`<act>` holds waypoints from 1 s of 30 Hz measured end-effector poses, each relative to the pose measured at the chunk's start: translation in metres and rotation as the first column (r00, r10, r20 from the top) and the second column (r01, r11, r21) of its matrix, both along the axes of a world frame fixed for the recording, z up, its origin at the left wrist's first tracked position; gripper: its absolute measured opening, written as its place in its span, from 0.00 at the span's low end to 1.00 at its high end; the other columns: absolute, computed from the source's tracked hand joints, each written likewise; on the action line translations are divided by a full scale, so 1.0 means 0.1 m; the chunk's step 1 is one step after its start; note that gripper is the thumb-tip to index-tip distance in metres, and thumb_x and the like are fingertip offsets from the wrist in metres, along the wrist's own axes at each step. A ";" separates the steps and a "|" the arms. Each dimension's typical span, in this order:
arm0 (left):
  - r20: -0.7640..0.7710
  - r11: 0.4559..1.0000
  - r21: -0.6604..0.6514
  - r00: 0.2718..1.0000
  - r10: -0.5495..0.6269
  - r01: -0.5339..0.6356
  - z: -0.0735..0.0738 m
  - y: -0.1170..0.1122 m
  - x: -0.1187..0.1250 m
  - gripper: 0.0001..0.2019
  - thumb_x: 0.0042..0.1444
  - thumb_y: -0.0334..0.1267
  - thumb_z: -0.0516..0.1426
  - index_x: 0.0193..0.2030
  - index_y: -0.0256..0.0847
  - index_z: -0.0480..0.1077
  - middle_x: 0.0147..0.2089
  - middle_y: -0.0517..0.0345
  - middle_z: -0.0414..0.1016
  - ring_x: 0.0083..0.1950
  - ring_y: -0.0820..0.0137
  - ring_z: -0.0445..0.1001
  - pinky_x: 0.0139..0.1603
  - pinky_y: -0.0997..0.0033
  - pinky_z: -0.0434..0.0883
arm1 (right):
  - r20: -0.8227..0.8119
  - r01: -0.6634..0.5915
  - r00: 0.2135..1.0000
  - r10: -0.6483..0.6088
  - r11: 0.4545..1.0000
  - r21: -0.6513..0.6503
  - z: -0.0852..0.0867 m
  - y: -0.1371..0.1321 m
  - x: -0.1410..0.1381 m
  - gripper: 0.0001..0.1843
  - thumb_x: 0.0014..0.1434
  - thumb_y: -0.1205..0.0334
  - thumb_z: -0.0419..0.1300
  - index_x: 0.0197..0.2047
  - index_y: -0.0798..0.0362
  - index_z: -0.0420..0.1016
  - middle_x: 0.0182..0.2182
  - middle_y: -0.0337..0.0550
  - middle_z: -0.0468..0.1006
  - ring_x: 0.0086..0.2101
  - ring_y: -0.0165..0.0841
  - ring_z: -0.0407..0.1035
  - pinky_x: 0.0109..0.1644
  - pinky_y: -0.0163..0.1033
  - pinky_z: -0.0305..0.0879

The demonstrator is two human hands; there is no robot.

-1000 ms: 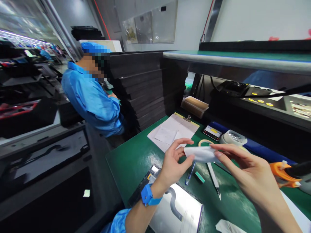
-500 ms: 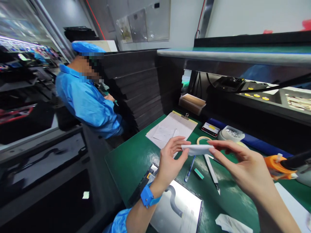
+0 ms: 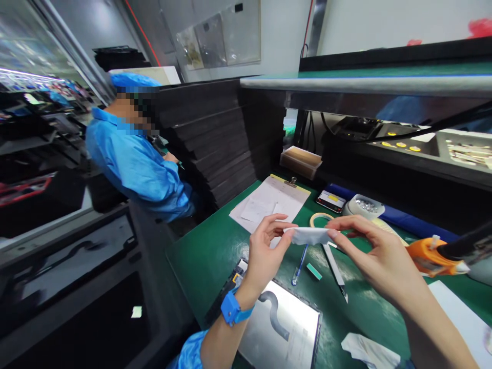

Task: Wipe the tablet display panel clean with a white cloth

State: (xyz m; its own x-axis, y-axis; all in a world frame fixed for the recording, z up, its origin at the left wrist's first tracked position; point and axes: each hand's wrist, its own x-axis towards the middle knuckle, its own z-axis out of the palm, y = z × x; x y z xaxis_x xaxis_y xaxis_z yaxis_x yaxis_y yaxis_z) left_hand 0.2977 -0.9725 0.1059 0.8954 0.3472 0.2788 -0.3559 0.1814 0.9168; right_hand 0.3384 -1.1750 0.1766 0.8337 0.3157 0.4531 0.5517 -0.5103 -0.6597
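A green-topped desk (image 3: 215, 251) runs beneath a long shelf (image 3: 346, 84) with a pale metal edge. A tall stack of black trays (image 3: 219, 138) rises at the desk's far end. Behind it stands a grey wall (image 3: 284, 25) carrying clear document sleeves (image 3: 219, 38). Left, dark racking (image 3: 34, 143) sits under bright ceiling light.

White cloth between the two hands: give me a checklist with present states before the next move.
1. White cloth pinched at both ends: ok.
2. Left hand grips the left end: ok.
3. Right hand grips the right end: ok.
4. Cloth held off the green mat: ok.
5. Metal panel lies flat on the mat below the left wrist: ok.
6. Cloth clean: cannot tell.
7. Blue pen and knife clear of the panel: ok.
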 end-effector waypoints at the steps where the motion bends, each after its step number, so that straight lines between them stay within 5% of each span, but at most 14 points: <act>1: 0.005 1.000 0.001 1.000 0.000 0.000 0.00 0.00 0.00 0.12 0.63 0.37 0.68 0.52 0.42 0.77 0.44 0.51 0.92 0.48 0.64 0.89 0.50 0.67 0.81 | -0.038 -0.007 0.999 0.007 1.000 0.010 -0.01 0.00 0.00 0.30 0.67 0.28 0.65 0.39 0.48 0.87 0.40 0.48 0.88 0.39 0.43 0.81 0.46 0.46 0.79; 6: 0.012 0.999 0.051 1.000 0.008 -0.009 0.01 0.01 -0.02 0.12 0.64 0.38 0.68 0.53 0.43 0.77 0.45 0.52 0.92 0.47 0.65 0.89 0.49 0.67 0.80 | -0.142 -0.029 0.989 0.037 0.998 0.064 -0.03 0.01 0.00 0.36 0.63 0.22 0.66 0.39 0.50 0.86 0.37 0.48 0.87 0.36 0.42 0.80 0.46 0.46 0.82; 15: 0.010 0.978 0.157 0.990 0.141 -0.140 0.04 0.04 -0.03 0.10 0.61 0.37 0.69 0.49 0.44 0.80 0.41 0.59 0.91 0.47 0.64 0.87 0.53 0.63 0.75 | -0.163 -0.068 0.983 0.085 0.992 0.108 -0.06 -0.02 0.02 0.30 0.62 0.29 0.71 0.46 0.50 0.86 0.42 0.49 0.87 0.37 0.41 0.80 0.51 0.49 0.83; 18: 0.009 0.987 0.126 0.995 0.095 -0.096 0.03 0.04 -0.04 0.11 0.62 0.37 0.69 0.51 0.44 0.80 0.40 0.58 0.90 0.48 0.64 0.87 0.58 0.63 0.76 | -0.182 -0.098 0.976 0.117 0.989 0.114 -0.08 -0.03 0.03 0.27 0.63 0.34 0.73 0.47 0.50 0.86 0.42 0.49 0.87 0.37 0.40 0.79 0.51 0.49 0.83; 23: 0.008 0.999 -0.024 0.999 -0.038 0.038 0.02 0.04 -0.03 0.10 0.62 0.40 0.70 0.49 0.43 0.83 0.41 0.56 0.87 0.41 0.68 0.84 0.41 0.71 0.78 | -0.217 -0.135 0.964 0.152 0.987 0.092 -0.10 -0.03 0.05 0.25 0.63 0.38 0.71 0.49 0.51 0.86 0.43 0.49 0.86 0.38 0.41 0.79 0.47 0.47 0.80; 27: 0.009 0.994 -0.074 0.997 -0.083 0.083 0.03 0.05 -0.02 0.08 0.59 0.40 0.72 0.43 0.42 0.85 0.42 0.53 0.88 0.42 0.69 0.85 0.39 0.75 0.79 | -0.280 -0.172 0.942 0.182 0.983 0.061 -0.11 0.00 0.04 0.31 0.62 0.34 0.71 0.53 0.52 0.86 0.51 0.53 0.86 0.37 0.39 0.78 0.44 0.45 0.80; 30: -0.009 0.990 -0.089 0.994 -0.111 0.110 0.05 0.06 -0.02 0.08 0.58 0.39 0.73 0.42 0.42 0.85 0.41 0.53 0.88 0.42 0.68 0.85 0.41 0.74 0.80 | -0.341 -0.196 0.918 0.204 0.979 0.059 -0.10 0.03 0.03 0.38 0.61 0.26 0.70 0.53 0.53 0.87 0.48 0.54 0.87 0.38 0.41 0.79 0.44 0.45 0.79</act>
